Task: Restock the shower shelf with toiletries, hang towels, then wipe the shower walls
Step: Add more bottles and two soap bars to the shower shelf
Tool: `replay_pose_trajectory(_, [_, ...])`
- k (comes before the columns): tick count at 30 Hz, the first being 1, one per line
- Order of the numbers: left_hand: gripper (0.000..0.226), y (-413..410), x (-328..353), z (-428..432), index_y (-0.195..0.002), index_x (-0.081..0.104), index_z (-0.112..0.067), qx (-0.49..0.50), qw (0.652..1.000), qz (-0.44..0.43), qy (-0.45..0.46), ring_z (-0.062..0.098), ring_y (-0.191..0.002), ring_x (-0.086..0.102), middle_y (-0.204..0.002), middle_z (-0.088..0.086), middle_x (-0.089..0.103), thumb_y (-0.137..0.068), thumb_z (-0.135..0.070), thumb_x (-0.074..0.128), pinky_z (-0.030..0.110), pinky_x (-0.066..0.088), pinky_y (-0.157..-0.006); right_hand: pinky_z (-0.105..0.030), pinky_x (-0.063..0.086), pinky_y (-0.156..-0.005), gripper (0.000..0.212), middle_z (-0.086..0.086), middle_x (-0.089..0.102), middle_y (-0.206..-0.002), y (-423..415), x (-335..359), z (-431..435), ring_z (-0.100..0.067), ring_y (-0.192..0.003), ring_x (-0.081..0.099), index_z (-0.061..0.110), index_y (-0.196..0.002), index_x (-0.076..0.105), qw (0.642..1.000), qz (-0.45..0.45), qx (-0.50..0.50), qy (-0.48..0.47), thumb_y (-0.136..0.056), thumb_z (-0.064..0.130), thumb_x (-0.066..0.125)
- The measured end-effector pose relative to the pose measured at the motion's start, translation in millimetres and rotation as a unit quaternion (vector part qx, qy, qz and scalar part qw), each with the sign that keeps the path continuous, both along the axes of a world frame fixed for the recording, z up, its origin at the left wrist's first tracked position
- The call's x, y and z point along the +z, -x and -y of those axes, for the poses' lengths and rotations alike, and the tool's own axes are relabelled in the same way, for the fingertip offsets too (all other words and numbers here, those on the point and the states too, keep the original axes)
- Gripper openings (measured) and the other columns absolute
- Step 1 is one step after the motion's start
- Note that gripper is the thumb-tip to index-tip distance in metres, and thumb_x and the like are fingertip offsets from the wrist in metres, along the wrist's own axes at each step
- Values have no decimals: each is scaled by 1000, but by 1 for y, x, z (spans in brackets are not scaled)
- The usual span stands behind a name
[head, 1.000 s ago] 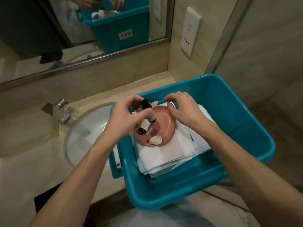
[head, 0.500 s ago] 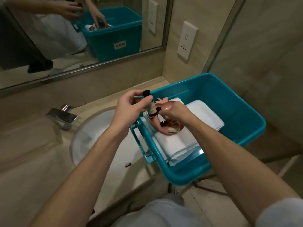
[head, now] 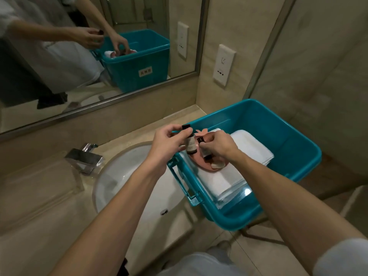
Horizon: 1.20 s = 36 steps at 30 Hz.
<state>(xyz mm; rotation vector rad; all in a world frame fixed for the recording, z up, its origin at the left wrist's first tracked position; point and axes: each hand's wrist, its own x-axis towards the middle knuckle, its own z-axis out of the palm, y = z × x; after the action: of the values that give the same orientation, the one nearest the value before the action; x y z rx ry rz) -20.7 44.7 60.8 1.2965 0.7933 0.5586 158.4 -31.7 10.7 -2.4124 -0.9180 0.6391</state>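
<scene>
A teal plastic bin [head: 294, 156] stands at the right end of the vanity counter. Inside it lie folded white towels [head: 251, 148] with a pink dish [head: 201, 166] on top. My left hand [head: 169, 142] holds a small dark-capped toiletry bottle [head: 190, 143] upright over the bin's left edge. Just above the dish, my right hand [head: 221, 144] pinches a second small dark-capped bottle [head: 204, 151]. A pale soap piece [head: 216, 165] lies on the dish, partly hidden by my right hand.
A white basin [head: 123, 176] with a chrome faucet [head: 83, 158] sits left of the bin in the beige counter. A mirror [head: 79, 46] spans the back wall. A wall socket [head: 223, 65] is above the bin. A glass shower partition [head: 328, 76] rises to the right.
My left hand lifted one bottle off the dish and holds it upright. My right hand came down onto the dish and picked up the second bottle. The view pulled back and up.
</scene>
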Motion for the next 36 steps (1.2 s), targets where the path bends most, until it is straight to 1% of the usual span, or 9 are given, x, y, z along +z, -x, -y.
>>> replay_pose_trajectory(5, [21,-11,-1,-11,-97,71,-16,-65,996,-20,52,27,-89,76,-106,12,76,-83,-25,82,39,61,-84,-30,49,-59,25,-1,68,-67,-4,13,27,-11,-58,61,5,-85,76,971,-146,-142,-128,-80,29,74])
replay_pose_trajectory(10, [22,-29,4,-14,-97,69,-17,-106,992,-33,52,18,-82,75,-101,7,78,-81,-24,83,36,62,-75,-27,53,-61,13,-2,68,-75,-6,32,60,-14,-63,62,16,-96,70,916,-291,-184,-205,-85,22,72])
replay_pose_trajectory(15, [15,-48,17,5,-94,67,-19,-138,989,-27,50,12,-67,71,-90,4,77,-85,-24,78,28,57,-60,-26,54,-64,17,-5,70,-87,-4,59,103,-15,-72,64,18,-103,72,883,-327,-208,-265,-87,20,69])
replay_pose_trajectory(21, [26,-66,53,57,-101,66,-19,-201,979,-3,25,17,-76,69,-94,6,75,-82,-23,82,25,57,-61,-35,60,-80,4,-11,72,-94,7,100,163,-23,-83,71,16,-92,69,809,-379,-261,-367,-88,13,70])
replay_pose_trajectory(23, [27,-70,71,82,-102,65,-19,-225,974,17,11,20,-79,69,-100,9,75,-81,-23,83,26,57,-62,-35,62,-78,8,-12,74,-94,12,114,190,-23,-80,74,13,-98,68,783,-384,-277,-403,-90,13,69])
replay_pose_trajectory(27, [24,-73,108,143,-98,66,-18,-280,958,54,-28,18,-78,71,-94,6,75,-81,-21,83,30,60,-67,-31,63,-69,12,-11,76,-91,29,139,257,-20,-74,75,13,-102,67,747,-352,-312,-469,-90,14,69])
replay_pose_trajectory(30, [24,-73,135,193,-97,67,-17,-325,942,62,-59,17,-74,69,-87,4,73,-80,-23,83,37,61,-75,-30,62,-71,2,-6,76,-84,48,161,317,-16,-73,73,16,-93,69,755,-306,-309,-492,-92,15,68])
replay_pose_trajectory(33, [24,-74,164,243,-98,67,-16,-337,932,81,-104,9,-66,65,-81,-2,69,-82,-27,81,30,59,-66,-34,59,-80,4,-6,76,-83,61,186,373,-18,-76,72,15,-94,70,761,-264,-306,-508,-90,13,70])
replay_pose_trajectory(36, [23,-79,193,288,-105,63,-14,-343,924,113,-124,10,-68,63,-85,0,68,-89,-25,75,24,58,-59,-37,56,-88,6,-5,77,-91,67,212,420,-18,-81,73,16,-97,71,768,-215,-313,-516,-91,15,70])
